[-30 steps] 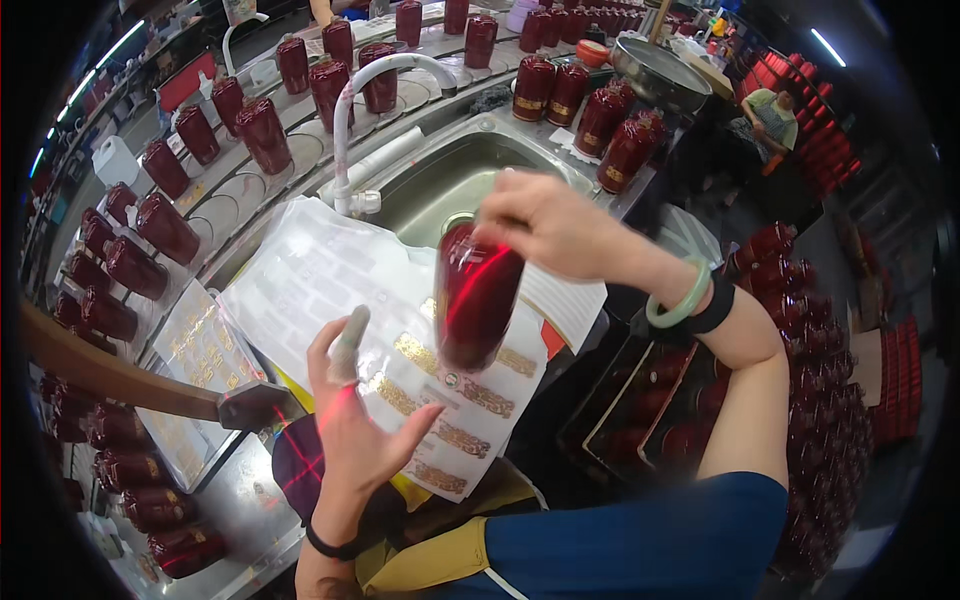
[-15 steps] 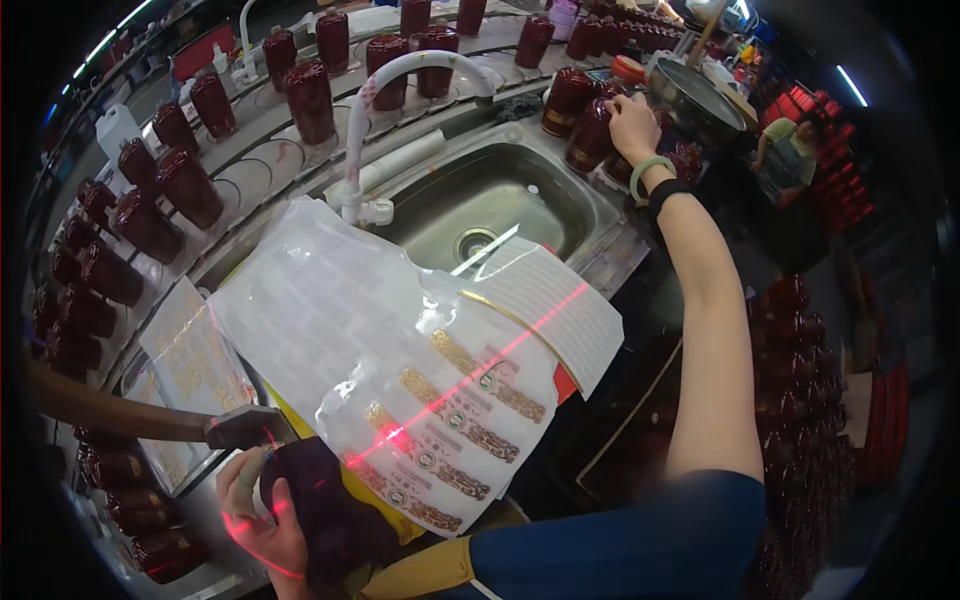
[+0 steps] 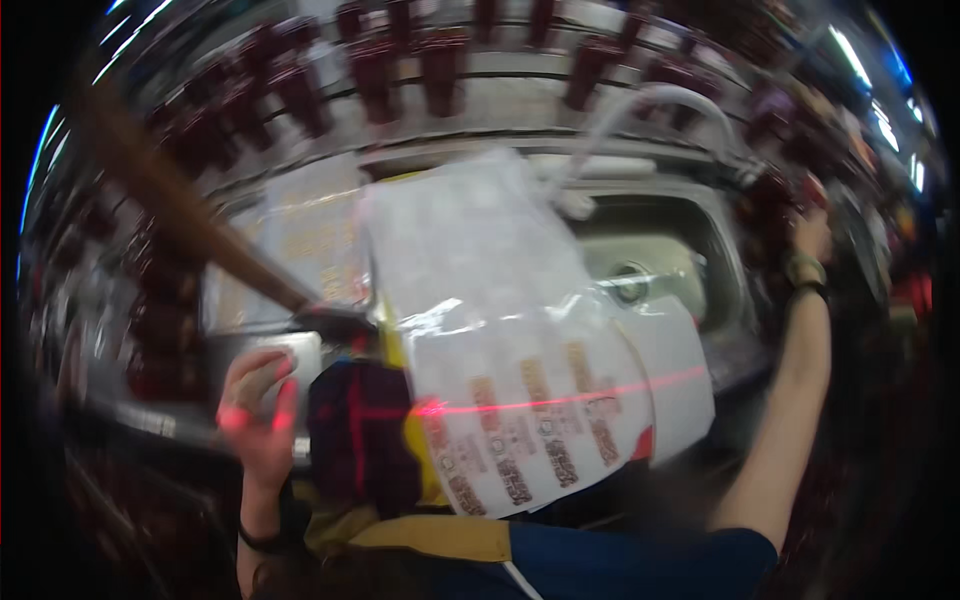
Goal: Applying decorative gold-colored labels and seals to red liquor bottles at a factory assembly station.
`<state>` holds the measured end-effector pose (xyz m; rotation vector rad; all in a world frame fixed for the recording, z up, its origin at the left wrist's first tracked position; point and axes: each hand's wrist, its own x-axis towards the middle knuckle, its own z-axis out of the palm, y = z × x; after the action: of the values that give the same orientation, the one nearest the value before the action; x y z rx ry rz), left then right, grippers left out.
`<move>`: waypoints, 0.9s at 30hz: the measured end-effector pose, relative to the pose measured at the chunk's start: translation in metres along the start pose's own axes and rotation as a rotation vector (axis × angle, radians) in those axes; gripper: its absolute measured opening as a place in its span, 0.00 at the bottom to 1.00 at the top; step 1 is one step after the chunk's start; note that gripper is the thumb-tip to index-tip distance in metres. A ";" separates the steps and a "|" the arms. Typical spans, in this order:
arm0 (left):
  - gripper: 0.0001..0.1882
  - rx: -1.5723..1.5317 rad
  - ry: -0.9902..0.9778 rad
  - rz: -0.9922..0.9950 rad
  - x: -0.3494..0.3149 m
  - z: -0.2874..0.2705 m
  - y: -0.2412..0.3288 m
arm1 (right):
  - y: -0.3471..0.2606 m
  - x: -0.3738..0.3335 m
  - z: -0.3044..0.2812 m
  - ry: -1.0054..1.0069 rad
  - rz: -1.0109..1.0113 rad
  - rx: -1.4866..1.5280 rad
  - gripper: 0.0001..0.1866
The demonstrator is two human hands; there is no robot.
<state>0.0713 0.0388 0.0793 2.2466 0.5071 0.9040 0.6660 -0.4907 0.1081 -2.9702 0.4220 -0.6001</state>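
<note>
My left hand [image 3: 262, 405] is raised at the lower left with its fingers loosely bent and the thumb apart. A pale covering shows on one finger. Beside it lies a dark cloth [image 3: 365, 435]. My right arm reaches to the far right, where my right hand [image 3: 812, 235] closes on a glossy dark red bottle [image 3: 768, 205] among others beside the sink; blur smears the fingertips. Between my arms lies a translucent sheet [image 3: 490, 260] with rows of gold and brown printed labels. A red laser line crosses the sheet and the cloth.
A steel sink [image 3: 660, 245] with a white curved faucet [image 3: 600, 135] lies right of the sheet. Rows of dark red bottles [image 3: 375, 80] line the back. A brown wooden bar [image 3: 190, 205] slants in from the upper left over a second label sheet [image 3: 315, 225]. White card [image 3: 670, 370] overhangs the sink.
The view has swung left, so the sink and sheet appear farther right, with strong blur. My left hand has lifted away from the dark cloth. My right hand stays by the bottles.
</note>
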 end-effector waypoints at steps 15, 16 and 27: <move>0.18 -0.175 0.444 -0.302 0.166 -0.242 -0.063 | -0.104 -0.101 -0.046 0.454 -0.859 0.578 0.22; 0.18 -0.185 0.436 -0.261 0.179 -0.255 -0.072 | -0.114 -0.123 -0.064 0.230 -0.727 0.659 0.21; 0.31 0.660 -0.205 -0.297 0.243 -0.329 -0.324 | -0.202 -0.294 -0.214 0.492 -1.159 0.991 0.20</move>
<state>-0.0333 0.5457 0.1472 2.6944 1.1334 0.3706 0.3722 -0.2190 0.2236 -1.7943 -1.2723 -1.1340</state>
